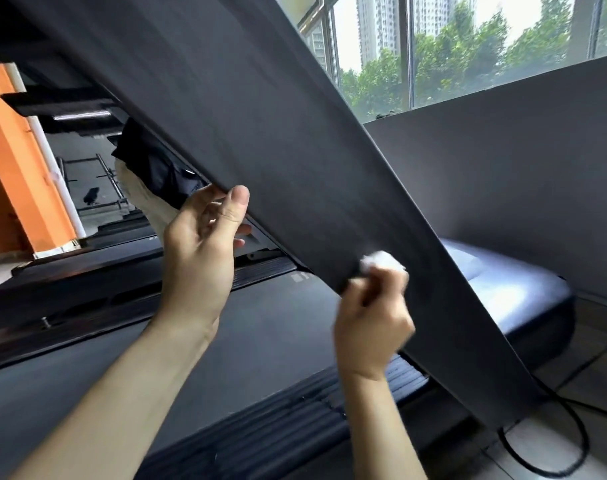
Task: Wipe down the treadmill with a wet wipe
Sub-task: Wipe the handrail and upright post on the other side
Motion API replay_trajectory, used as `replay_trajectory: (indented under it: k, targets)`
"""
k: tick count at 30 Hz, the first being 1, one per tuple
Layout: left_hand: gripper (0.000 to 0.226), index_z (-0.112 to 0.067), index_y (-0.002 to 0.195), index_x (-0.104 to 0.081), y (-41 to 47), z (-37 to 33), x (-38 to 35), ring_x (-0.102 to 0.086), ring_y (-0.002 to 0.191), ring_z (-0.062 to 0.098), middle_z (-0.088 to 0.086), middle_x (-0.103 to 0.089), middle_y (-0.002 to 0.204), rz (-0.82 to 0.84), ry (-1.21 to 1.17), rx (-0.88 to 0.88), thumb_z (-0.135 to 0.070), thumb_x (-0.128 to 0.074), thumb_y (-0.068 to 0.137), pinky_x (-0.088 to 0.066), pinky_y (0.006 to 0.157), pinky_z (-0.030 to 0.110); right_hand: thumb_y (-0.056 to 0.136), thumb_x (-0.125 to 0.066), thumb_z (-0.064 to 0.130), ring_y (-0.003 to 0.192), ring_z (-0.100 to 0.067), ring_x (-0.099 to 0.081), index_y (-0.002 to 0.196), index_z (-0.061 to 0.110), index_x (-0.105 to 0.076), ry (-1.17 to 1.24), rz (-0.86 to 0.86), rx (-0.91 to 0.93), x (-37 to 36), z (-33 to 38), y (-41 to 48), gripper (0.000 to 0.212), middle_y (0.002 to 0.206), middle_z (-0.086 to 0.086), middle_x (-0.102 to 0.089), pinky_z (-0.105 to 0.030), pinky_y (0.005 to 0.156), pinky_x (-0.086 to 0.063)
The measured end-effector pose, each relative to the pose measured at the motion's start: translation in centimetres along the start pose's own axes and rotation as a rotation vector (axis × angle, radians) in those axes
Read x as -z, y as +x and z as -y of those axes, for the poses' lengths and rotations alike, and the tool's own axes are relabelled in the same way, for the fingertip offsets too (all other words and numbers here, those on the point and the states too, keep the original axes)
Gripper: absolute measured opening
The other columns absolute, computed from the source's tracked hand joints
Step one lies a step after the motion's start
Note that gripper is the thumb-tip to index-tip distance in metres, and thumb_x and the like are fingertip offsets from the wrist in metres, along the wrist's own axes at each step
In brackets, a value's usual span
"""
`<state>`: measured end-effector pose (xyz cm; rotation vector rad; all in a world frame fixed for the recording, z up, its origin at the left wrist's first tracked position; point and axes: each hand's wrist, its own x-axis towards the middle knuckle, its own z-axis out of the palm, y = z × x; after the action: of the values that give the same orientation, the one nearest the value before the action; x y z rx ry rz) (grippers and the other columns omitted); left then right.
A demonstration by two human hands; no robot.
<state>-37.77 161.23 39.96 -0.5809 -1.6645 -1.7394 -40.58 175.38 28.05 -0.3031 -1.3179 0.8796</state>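
Your right hand [373,320] has its fingers curled tight round a crumpled white wet wipe [381,262], pressing it against the treadmill's slanted matte dark-grey upright panel [260,133]. Your left hand [201,251] – forearm raised – pinches that panel's edge (thumb in front, fingers behind), above the dark treadmill belt [156,368].

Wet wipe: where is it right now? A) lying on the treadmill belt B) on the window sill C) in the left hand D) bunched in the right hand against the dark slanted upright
D: the white wet wipe is bunched in the right hand, pressed to the treadmill's upright; the left hand grips the upright's edge.
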Motion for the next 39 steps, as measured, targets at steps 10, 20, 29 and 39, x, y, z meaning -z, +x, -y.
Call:
replay_trajectory:
  k: [10, 20, 29, 39]
  targets:
    - [0.019, -0.016, 0.112, -0.065, -3.0, 1.4, -3.5, -0.064, 0.091, -0.003, -0.022, -0.069, 0.089, -0.076, -0.041, 0.021, -0.031, -0.063, 0.102, -0.047, 0.081, 0.013, 0.098, -0.055, 0.005, 0.084, -0.021, -0.065, 0.103, 0.008, -0.069, 0.267, 0.108, 0.113, 0.0, 6.2, 2.9, 0.015, 0.091, -0.005, -0.07, -0.023, 0.076, -0.046]
    - [0.006, -0.022, 0.099, -0.068, -5.8, 4.8, -5.4, -0.064, 0.084, -0.001, -0.018, -0.073, 0.088, 0.005, 0.031, 0.054, -0.025, -0.072, 0.096, -0.048, 0.081, 0.016, 0.101, -0.041, 0.014, 0.097, -0.048, -0.065, 0.117, 0.016, -0.047, -0.191, 0.009, -0.883, 4.4, -16.1, -3.0, 0.017, 0.116, -0.016, -0.07, -0.045, 0.073, -0.045]
    - [0.02, -0.024, 0.106, -0.065, -5.3, 5.9, -4.9, -0.065, 0.092, 0.003, -0.017, -0.073, 0.099, 0.031, 0.024, -0.011, -0.03, -0.073, 0.089, -0.05, 0.094, 0.034, 0.095, -0.048, 0.015, 0.076, -0.019, -0.059, 0.107, 0.023, -0.05, 0.136, 0.01, -0.106, 0.7, -3.7, 1.1, 0.014, 0.084, -0.003, -0.07, -0.027, 0.066, -0.043]
    - [0.031, -0.019, 0.103, -0.064, -6.0, 6.8, -5.4, -0.069, 0.088, 0.005, -0.015, -0.074, 0.093, 0.073, 0.176, 0.062, -0.04, -0.082, 0.086, -0.051, 0.082, 0.023, 0.1, -0.039, 0.005, 0.099, -0.046, -0.064, 0.116, 0.007, -0.052, -0.085, -0.114, -1.016, 4.7, -17.7, -1.4, 0.021, 0.115, -0.019, -0.07, -0.032, 0.07, -0.03]
